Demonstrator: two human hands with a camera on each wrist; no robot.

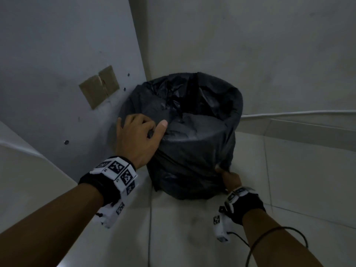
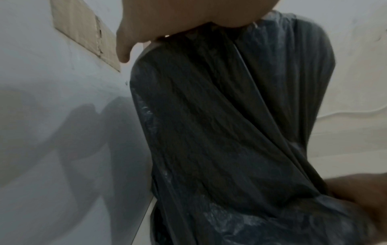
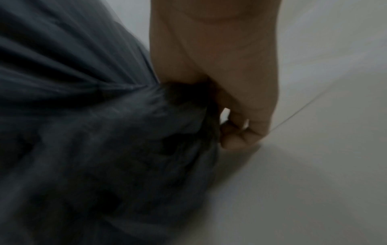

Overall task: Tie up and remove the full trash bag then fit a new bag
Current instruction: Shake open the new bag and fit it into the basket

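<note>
A black trash bag [image 1: 192, 151] lines a round bin standing in a corner, its top folded down over the outside. My left hand [image 1: 140, 132] sits on the near-left rim, thumb laid over the edge and fingers curled down the outer side, gripping plastic and rim together. Seen from the left wrist, the bag [image 2: 230, 132] hangs in long pleats below my left hand [image 2: 167, 19]. Low on the bin's right side, my right hand [image 1: 229, 176] pinches a bunch of the skirt. Up close in the right wrist view, the bag [image 3: 83, 132] gathers into my right hand [image 3: 228, 132]. The bin's contents are hidden.
A grey panel with a brown taped patch [image 1: 99, 86] stands close on the left. A white wall is behind the bin, with a white cable [image 1: 298, 113] running along its base. Pale floor tiles [image 1: 289, 180] spread to the right and front; a white ledge [image 1: 28, 170] is at the left.
</note>
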